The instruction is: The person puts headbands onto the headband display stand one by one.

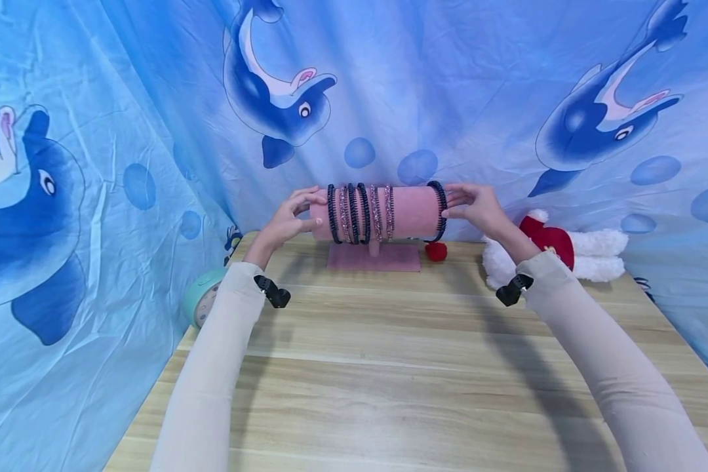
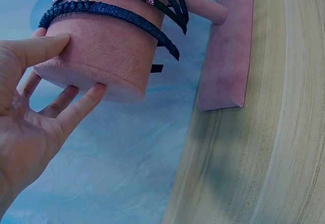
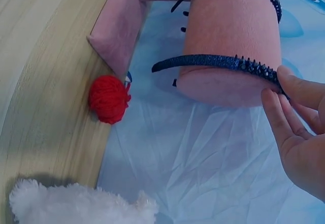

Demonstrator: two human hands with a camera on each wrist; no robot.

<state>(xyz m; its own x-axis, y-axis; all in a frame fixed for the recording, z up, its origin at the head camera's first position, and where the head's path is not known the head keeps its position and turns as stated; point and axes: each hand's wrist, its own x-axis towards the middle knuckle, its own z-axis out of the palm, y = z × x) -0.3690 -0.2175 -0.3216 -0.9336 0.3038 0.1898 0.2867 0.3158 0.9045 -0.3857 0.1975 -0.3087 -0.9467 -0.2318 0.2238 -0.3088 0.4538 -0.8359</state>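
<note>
A pink cylindrical headband stand [image 1: 413,213] on a flat pink base [image 1: 398,261] stands at the back of the table. Several headbands, dark blue ones and sparkly pink ones [image 1: 375,213], sit around its left and middle part. My left hand [image 1: 286,215] holds the stand's left end; in the left wrist view its thumb lies on the side and fingertips touch the end face. At the right end, my right hand [image 3: 304,137] pinches a dark blue headband [image 3: 208,61] with small teeth inside, which lies around the cylinder's edge.
A red yarn ball [image 1: 436,251] lies by the base. Right of it is a white plush toy [image 1: 596,252] with red clothing. A mint-green round object [image 1: 197,295] is at the table's left edge, partly behind my left sleeve. A blue dolphin-print curtain [image 1: 377,78] hangs behind.
</note>
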